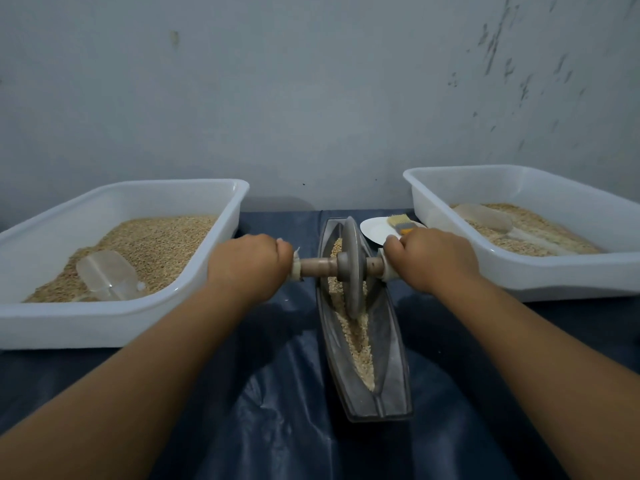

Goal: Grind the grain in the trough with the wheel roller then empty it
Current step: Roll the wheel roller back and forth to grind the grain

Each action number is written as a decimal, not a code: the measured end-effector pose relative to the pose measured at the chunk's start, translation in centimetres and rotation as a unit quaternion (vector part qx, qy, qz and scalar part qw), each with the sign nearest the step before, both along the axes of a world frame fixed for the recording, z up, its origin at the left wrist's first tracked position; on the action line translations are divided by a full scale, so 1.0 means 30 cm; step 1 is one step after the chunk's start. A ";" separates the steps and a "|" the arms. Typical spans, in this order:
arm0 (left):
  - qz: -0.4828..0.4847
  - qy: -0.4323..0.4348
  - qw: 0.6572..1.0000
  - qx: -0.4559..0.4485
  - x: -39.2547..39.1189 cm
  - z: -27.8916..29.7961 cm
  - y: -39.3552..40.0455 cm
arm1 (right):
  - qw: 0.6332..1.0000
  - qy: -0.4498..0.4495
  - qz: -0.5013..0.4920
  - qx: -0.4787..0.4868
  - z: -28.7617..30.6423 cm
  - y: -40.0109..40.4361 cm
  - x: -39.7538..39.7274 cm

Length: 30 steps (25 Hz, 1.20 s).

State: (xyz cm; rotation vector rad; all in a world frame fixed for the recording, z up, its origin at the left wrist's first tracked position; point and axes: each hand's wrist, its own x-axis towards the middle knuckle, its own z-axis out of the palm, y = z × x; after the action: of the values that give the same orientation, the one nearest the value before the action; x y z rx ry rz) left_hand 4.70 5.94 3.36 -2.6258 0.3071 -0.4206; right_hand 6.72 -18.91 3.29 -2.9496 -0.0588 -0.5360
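Observation:
A long grey boat-shaped trough [394, 362] lies lengthwise in the middle of the table. Pale grain [358, 341] fills its groove. The grey wheel roller [351, 268] stands upright in the groove, in the far half of the trough, with a wooden axle through its hub. My left hand [251, 263] grips the left end of the axle. My right hand [429, 256] grips the right end. Both fists hide the handle ends.
A white tub [104, 323] of grain with a clear scoop [107, 275] sits at the left. Another white tub [540, 271] with grain and a scoop [485, 218] sits at the right. A white plate [375, 230] with a brush [400, 223] lies behind the trough. Dark blue sheeting [277, 410] covers the table.

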 end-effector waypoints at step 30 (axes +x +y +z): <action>-0.002 -0.072 0.997 0.021 -0.048 -0.032 -0.002 | 1.000 -0.022 -0.017 -0.003 -0.007 0.000 -0.061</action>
State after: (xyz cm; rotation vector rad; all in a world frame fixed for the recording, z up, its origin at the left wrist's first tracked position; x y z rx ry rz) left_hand 3.25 5.89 2.41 -2.5393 0.2715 -0.5941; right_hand 4.90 -18.91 3.09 -2.9499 -0.0149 -0.6069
